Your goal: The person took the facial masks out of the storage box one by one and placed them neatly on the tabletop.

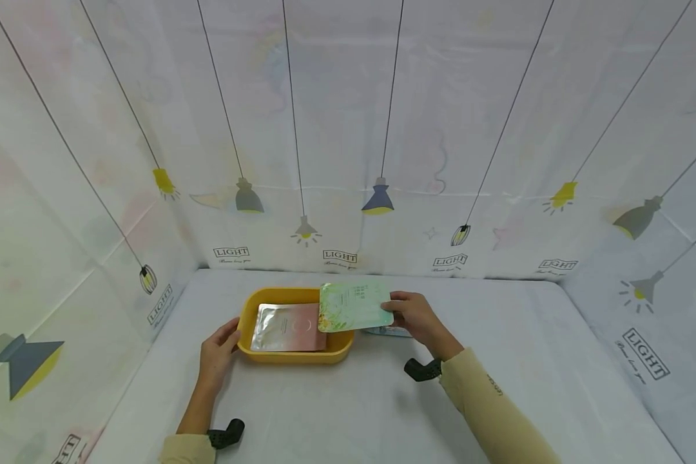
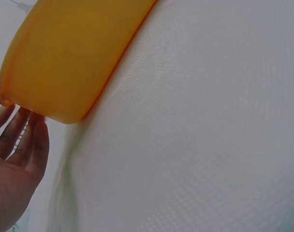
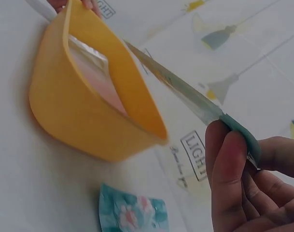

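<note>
Fingers (image 3: 230, 162) of the right hand (image 1: 414, 316) pinch a green packet (image 1: 352, 308) over the right part of a yellow tub (image 1: 292, 358) holding a pink-and-silver packet (image 1: 290, 327) near the far edge of the counter (image 1: 325, 412), toward its far left corner, while fingers of the left hand (image 1: 216, 357) hold the tub's left end.

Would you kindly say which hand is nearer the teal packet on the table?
The right hand, raised beside the packet; the left hand is across the yellow container, gripping its left end.
</note>
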Tool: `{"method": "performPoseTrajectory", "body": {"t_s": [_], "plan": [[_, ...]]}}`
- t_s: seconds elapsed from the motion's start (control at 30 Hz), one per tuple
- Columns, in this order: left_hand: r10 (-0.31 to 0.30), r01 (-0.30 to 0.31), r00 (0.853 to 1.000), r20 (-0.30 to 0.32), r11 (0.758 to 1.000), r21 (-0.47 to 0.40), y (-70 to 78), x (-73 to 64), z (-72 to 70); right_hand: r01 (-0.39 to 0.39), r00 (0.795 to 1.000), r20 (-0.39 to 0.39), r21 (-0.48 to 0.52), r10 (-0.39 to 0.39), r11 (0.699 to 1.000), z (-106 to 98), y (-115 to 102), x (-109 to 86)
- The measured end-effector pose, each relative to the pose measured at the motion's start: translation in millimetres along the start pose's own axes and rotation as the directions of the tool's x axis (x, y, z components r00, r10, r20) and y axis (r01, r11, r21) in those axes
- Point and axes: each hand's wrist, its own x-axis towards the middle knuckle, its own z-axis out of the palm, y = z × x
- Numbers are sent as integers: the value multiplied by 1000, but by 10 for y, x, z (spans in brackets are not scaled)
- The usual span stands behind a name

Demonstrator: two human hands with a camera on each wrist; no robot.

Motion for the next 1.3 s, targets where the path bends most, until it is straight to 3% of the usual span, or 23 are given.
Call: {"method": "performPoseTrajectory", "body": {"t_s": [0.67, 1.07, 1.3], "plan": [[-16, 16, 1000, -6, 1000, -1, -70, 21, 14, -58, 995, -88, -41, 55, 997, -1072, 63, -78], [-21, 21, 1000, -18, 1000, 13, -76, 4, 22, -135, 983, -132, -44, 129, 990, -1571, 205, -90], [21, -21, 1000, -8, 999, 42, -57, 33, 16, -180, 972, -151, 3, 178, 984, -1810, 374, -81]]}}
